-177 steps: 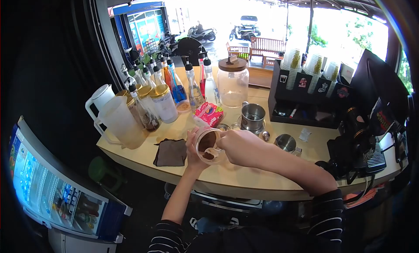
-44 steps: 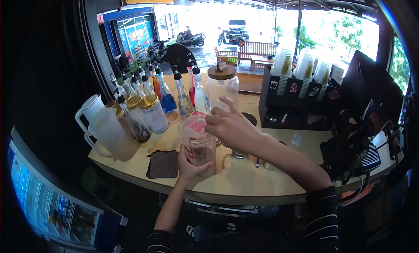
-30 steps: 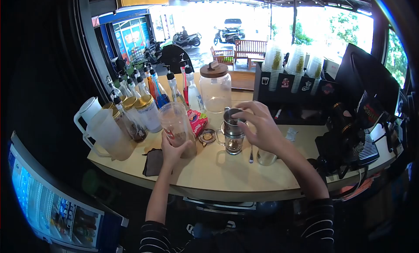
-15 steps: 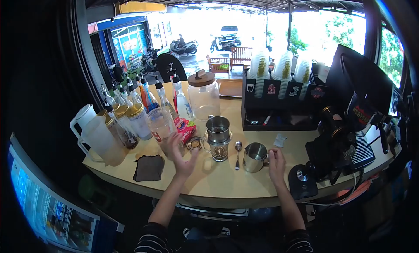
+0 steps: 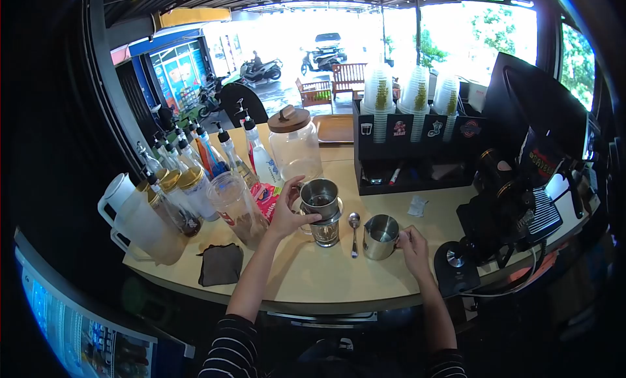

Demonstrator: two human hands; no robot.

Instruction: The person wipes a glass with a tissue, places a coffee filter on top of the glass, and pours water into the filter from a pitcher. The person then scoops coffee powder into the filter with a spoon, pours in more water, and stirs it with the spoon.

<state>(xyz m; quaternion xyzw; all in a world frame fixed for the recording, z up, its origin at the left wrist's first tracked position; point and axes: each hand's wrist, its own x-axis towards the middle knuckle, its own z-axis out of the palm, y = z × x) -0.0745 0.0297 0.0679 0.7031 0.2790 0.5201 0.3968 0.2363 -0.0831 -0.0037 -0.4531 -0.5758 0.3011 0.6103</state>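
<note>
My left hand is closed around the left side of a metal coffee drip filter, thumb across its front and fingers by the rim. Beneath the filter stands a glass mug, and the filter sits on top of it. On the right, my right hand grips the handle of a steel milk pitcher, which stands upright on the counter. Between mug and pitcher lies a metal spoon.
Left of my arm are a clear jar, a dark folded cloth, pitchers and several pump bottles. A lidded glass jar and a black cup rack stand behind. An espresso machine occupies the right.
My left hand has moved right from beside the clear jar and closed on the drip filter. My right hand stays on the pitcher handle. The view has shifted slightly.
</note>
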